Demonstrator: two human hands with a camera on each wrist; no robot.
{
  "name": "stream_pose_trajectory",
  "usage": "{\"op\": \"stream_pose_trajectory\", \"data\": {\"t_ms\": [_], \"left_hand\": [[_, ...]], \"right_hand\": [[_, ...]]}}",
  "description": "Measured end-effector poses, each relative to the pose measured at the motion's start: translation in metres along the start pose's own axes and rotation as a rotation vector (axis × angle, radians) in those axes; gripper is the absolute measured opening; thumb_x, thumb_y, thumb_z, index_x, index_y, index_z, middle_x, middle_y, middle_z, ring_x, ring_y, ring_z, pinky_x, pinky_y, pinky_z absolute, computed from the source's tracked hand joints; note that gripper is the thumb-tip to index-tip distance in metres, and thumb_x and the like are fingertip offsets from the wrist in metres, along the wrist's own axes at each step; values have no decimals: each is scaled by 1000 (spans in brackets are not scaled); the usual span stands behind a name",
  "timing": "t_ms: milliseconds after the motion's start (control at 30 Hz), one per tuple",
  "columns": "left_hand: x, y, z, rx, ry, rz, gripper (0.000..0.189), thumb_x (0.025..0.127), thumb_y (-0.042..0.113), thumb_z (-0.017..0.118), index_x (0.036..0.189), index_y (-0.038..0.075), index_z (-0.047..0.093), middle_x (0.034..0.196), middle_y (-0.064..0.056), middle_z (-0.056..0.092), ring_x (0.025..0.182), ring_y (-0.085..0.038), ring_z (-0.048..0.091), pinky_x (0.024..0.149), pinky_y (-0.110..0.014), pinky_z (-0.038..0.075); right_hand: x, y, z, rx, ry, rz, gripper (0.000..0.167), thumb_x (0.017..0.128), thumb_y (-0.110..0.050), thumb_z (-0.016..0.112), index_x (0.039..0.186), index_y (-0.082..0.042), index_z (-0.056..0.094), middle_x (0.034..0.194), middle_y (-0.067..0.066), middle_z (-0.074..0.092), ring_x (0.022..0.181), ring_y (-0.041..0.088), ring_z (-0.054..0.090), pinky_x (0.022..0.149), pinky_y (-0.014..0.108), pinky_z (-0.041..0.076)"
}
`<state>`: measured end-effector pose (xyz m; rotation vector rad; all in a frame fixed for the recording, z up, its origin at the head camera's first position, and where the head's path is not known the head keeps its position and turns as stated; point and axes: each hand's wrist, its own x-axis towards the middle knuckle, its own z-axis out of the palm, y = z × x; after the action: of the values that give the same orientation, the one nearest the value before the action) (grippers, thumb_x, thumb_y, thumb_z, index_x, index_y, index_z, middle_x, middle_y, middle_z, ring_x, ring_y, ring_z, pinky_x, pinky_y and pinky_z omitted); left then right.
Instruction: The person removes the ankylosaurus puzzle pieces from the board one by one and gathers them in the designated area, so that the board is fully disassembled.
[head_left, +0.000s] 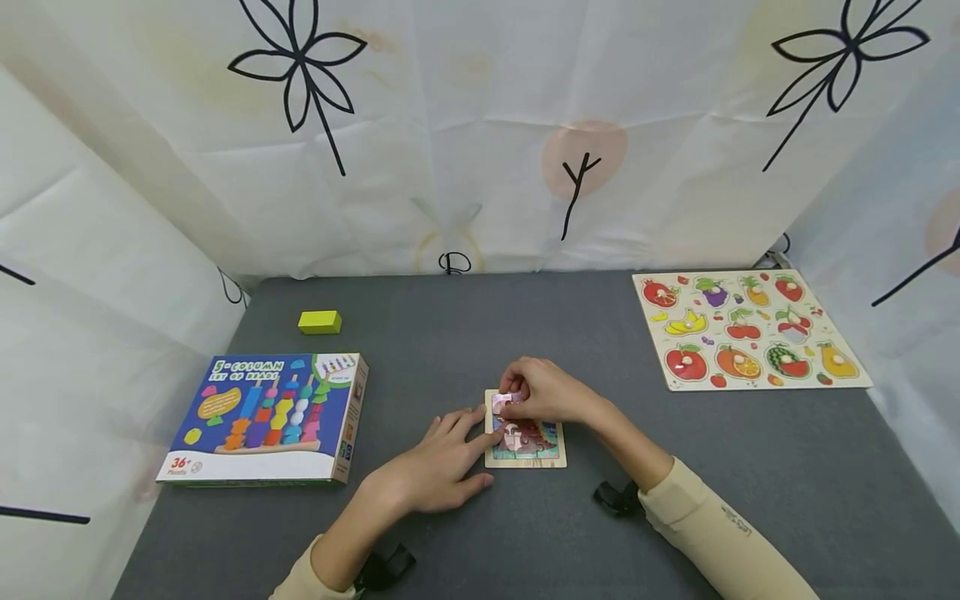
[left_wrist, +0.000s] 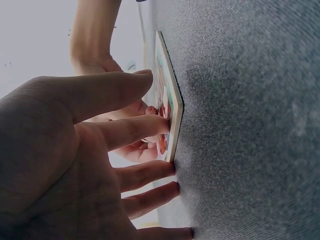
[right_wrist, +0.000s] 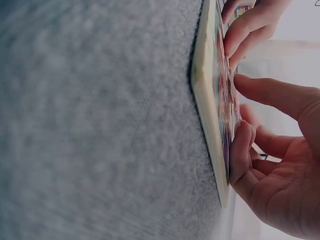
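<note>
"See the left hand, spread?"

"Yes, rests fingertips on the small puzzle board and grey table"

"And with the right hand?"

"Pinches a pink puzzle piece at the board's upper left, between bead box and fruit board, well apart from both"

Beige slvs, dk lettering on R one; blk wrist cams.

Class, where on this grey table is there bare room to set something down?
Bare: between the yellow block and the fruit board; also in front of that board, right of the right sleeve. Crowded: the puzzle, where left hand and right hand work.
</note>
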<state>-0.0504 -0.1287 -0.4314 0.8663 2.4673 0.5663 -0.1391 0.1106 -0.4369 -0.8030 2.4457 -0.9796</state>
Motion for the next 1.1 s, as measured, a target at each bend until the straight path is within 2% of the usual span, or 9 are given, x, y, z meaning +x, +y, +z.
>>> {"op": "stream_pose_trajectory", "data": {"t_ms": [133,233,367,533,767,1000,1100], "left_hand": [[-1,3,-2,7,6,-2,59,111,37,62,165,17,48,179,-19,28,163,-44,30,124,-79,30],[-1,5,-2,0,-1,-16,59,111,36,62,165,16,49,179,-19,27,163,-44,28,125,-78,28],[-1,10,-6,-16,-27,-47,59,110,33,65,164,15,49,180,-18,26,165,-44,26,128,-76,26],[-1,11,-7,-13,-34,-57,60,110,33,65,165,15,48,180,-16,26,166,-43,25,128,-75,25],[-2,10,-6,-12,-34,-62,61,110,33,64,166,16,47,181,-16,25,166,-43,25,129,-75,25],[-1,11,-5,-8,-34,-70,61,110,32,64,166,16,46,180,-16,25,167,-42,24,129,-75,25],[-1,11,-5,-8,-35,-74,62,110,32,65,167,17,46,181,-16,25,167,-42,24,129,-75,24]], "right_hand": [[-1,0,0,21,10,9,23,97,-23,83,109,-5,76,99,6,73,82,5,62,76,22,54],[-2,-2,0,35,16,-5,19,98,-17,81,111,-4,77,97,5,75,81,4,63,76,22,55],[-3,-3,0,41,35,-38,15,98,-8,78,112,-4,79,96,6,76,79,4,63,74,21,54],[-4,-2,1,57,52,-71,12,98,-6,78,109,-7,79,96,5,74,80,4,63,74,22,54],[-3,3,0,158,32,-68,10,100,-5,73,108,-8,79,96,5,80,82,4,71,79,22,59],[-10,9,-7,279,22,-91,13,102,-8,75,111,-1,78,101,13,78,87,13,73,81,25,61],[-15,12,-12,314,16,-71,14,102,-9,74,113,0,77,105,15,78,89,16,74,81,24,61]]}}
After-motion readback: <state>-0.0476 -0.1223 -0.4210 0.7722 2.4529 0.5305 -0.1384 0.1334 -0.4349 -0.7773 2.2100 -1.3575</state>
